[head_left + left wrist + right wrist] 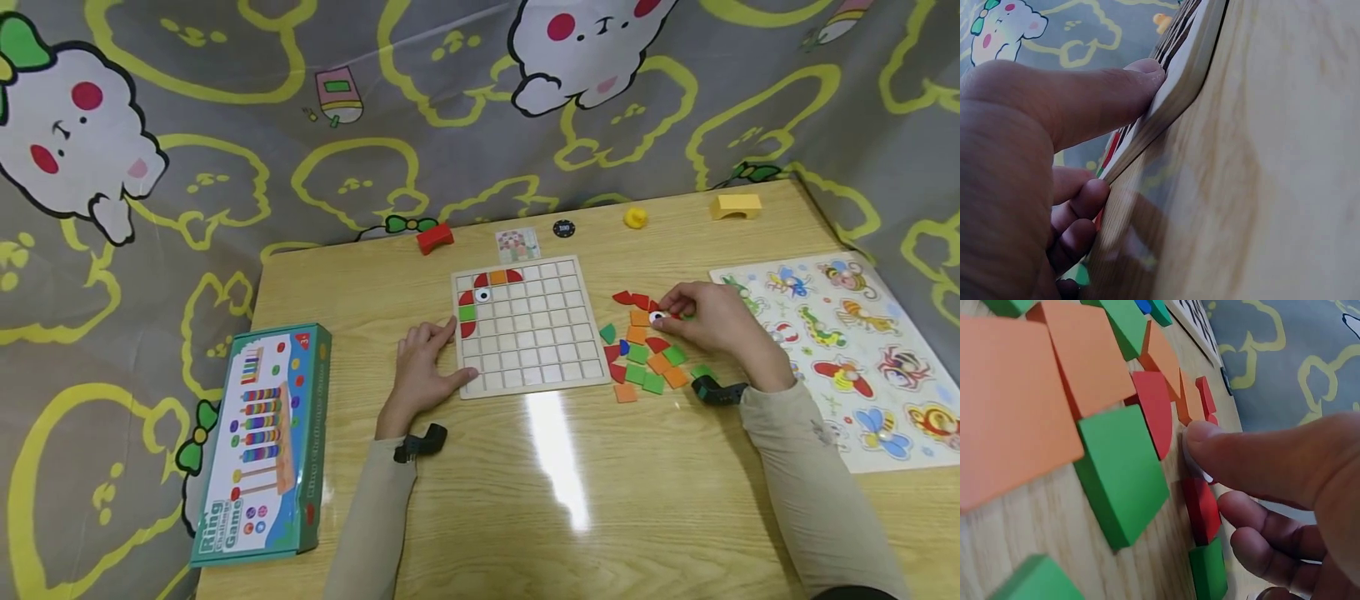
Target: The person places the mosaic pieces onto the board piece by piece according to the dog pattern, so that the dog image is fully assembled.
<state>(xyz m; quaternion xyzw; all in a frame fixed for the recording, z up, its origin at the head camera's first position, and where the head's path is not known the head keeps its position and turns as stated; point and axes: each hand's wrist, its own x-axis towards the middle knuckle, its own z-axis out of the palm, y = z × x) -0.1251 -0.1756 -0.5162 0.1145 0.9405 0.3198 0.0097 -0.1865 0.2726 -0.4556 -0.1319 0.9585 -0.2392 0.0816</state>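
Observation:
A wooden grid board [525, 340] lies on the table. Red quarter-round pieces, an orange square [498, 277], a green square [467, 312] and a white square with an eye [483, 295] sit in its upper left cells. My left hand [422, 371] steadies the board's left side, thumb resting at the near corner and fingers against the edge. To the right of the board, my right hand [708, 317] pinches a white eye piece [657, 317] between thumb and fingers. It is over loose red pieces [1200, 509], orange squares [1088, 359] and green squares [1124, 475].
A pattern card [517, 244], black chip [564, 228], red block [435, 239], yellow duck [635, 218] and yellow arch block [736, 207] line the back. The ring game box [262, 442] lies left; an insect picture board [862, 350] lies right, partly behind my right arm.

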